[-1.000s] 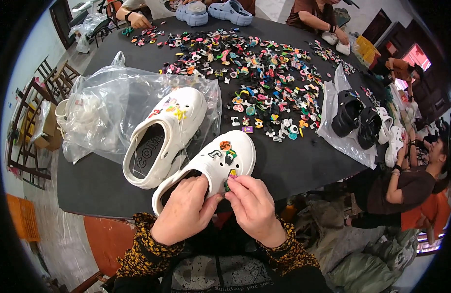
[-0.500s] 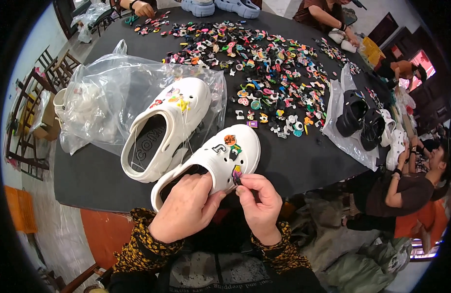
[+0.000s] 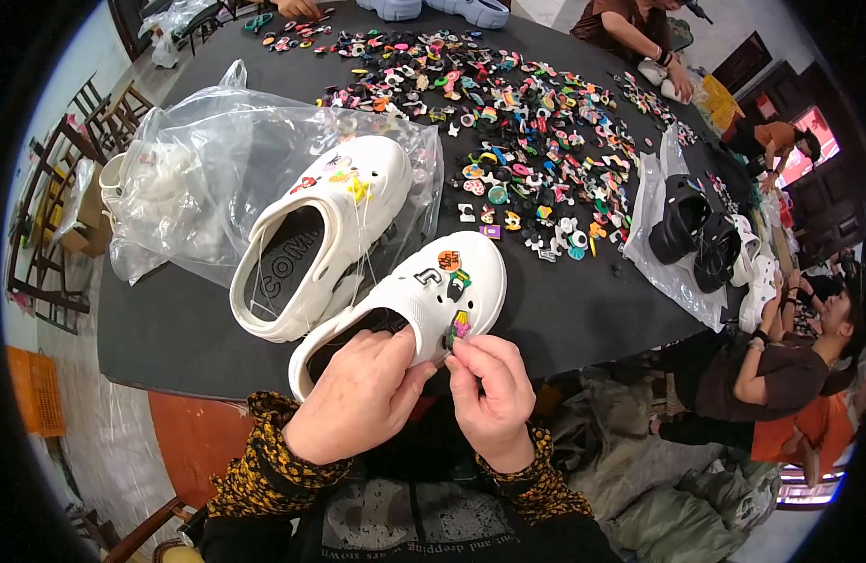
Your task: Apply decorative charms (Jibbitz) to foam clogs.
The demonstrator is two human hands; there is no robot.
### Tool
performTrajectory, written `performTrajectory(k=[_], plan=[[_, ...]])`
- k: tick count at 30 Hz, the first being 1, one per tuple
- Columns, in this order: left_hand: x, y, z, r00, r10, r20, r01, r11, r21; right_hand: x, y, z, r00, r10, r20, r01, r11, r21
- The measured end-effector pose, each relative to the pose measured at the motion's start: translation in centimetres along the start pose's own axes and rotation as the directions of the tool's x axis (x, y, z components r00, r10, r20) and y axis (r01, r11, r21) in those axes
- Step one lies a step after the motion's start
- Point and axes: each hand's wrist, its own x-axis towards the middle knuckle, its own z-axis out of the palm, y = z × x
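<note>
A white clog (image 3: 482,267) lies near the table's front edge, toe pointing away to the right. My left hand (image 3: 350,399) is closed on it, fingers inside the foot opening and thumb on the outer side. My right hand (image 3: 494,399) pinches the lower edge of a small pink, yellow and dark shoe charm (image 3: 460,326) against the clog's upper. How far its stem sits in the hole is hidden. Further charms, among them an orange round one (image 3: 449,260), sit on the same upper. Beyond it rests a second white clog (image 3: 388,174) with charms, joined by thin clear strings.
Many loose colourful charms (image 3: 508,131) spread over the black table (image 3: 198,347). A clear plastic bag (image 3: 170,211) lies behind the clogs on the left. Black clogs (image 3: 679,220) rest on plastic at the right. Co-workers sit around, one (image 3: 775,361) at the right.
The charm now faces outward and sits flatter against the clog, with more of its pink showing. My right hand has turned slightly; my left keeps its grip. The view has shifted a little.
</note>
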Motion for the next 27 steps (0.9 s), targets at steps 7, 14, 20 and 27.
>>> performTrajectory(k=[7,14,20,27], plan=[[0.3,0.3,-0.3,0.999,0.014,0.03,-0.013,1.0,-0.009,0.4,-0.3,-0.3,0.986,-0.16,0.055,0.167,0.972,-0.165],[0.3,-0.2,0.2,0.999,0.04,0.013,-0.039,0.999,-0.025,0.8,-0.7,-1.1,0.944,-0.184,0.275,0.261,0.925,-0.276],[0.6,-0.6,0.4,0.993,0.115,0.008,-0.115,0.993,-0.008,1.3,-0.8,-1.1,0.928,-0.226,0.297,0.31,0.909,-0.277],[0.6,-0.2,0.0,0.997,0.077,0.033,-0.075,0.996,-0.047,2.4,-0.4,-1.2,0.878,-0.276,0.391,0.394,0.881,-0.262]])
